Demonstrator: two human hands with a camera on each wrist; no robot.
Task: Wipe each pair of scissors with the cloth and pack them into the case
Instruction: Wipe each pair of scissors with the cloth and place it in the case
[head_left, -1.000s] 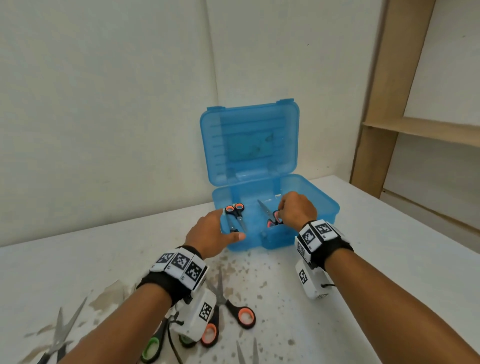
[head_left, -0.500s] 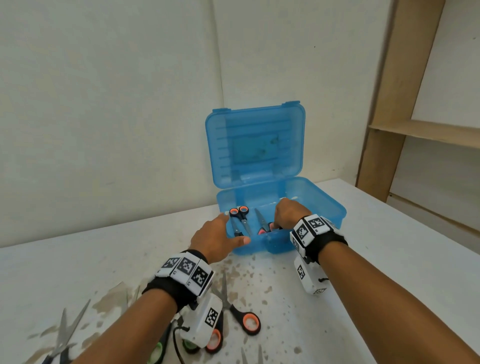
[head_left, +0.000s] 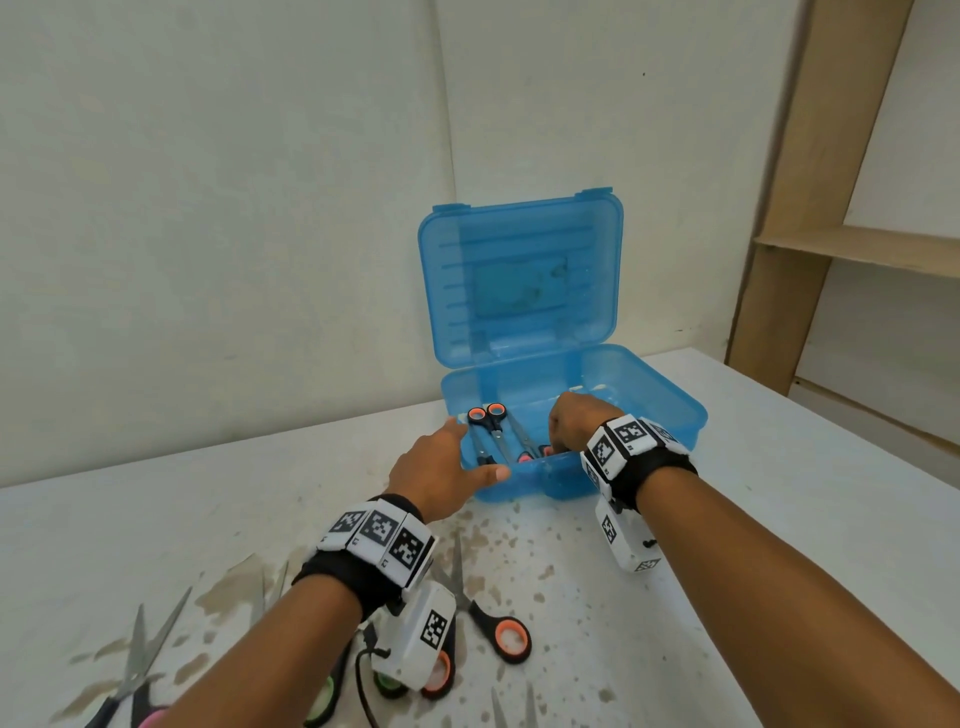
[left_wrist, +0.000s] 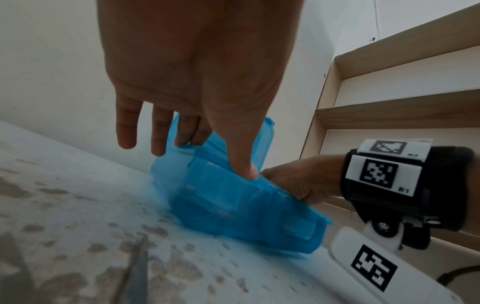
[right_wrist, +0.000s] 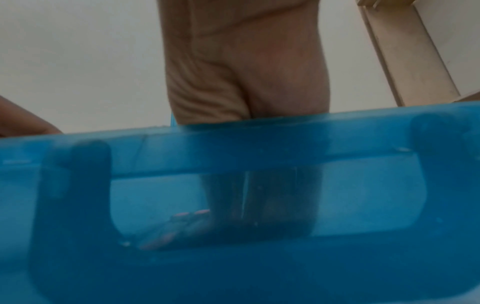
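Note:
The blue translucent case (head_left: 660, 410) stands open on the table, its lid (head_left: 519, 270) upright. One black-and-orange pair of scissors (head_left: 491, 426) lies inside at the left. My left hand (head_left: 447, 462) rests on the case's front left corner with straight fingers, thumb on the front rim (left_wrist: 246, 172). My right hand (head_left: 576, 421) reaches down into the case, fingers curled around the orange handles of a second pair of scissors (head_left: 522, 439), whose blades point away. Through the case wall (right_wrist: 233, 144) its handles (right_wrist: 187, 216) show dimly. No cloth is in view.
Loose scissors lie on the stained table (head_left: 571, 597) near me: a black-and-orange pair (head_left: 498, 631), a green-handled pair (head_left: 322, 701), a pink-handled pair (head_left: 135, 675). Blade tips (head_left: 511, 709) show at the bottom edge. A wooden shelf (head_left: 831, 244) stands at the right and a wall behind.
My right hand has lowered the second pair of scissors deeper into the case, its blades now lying flatter. My left hand stays on the case's corner.

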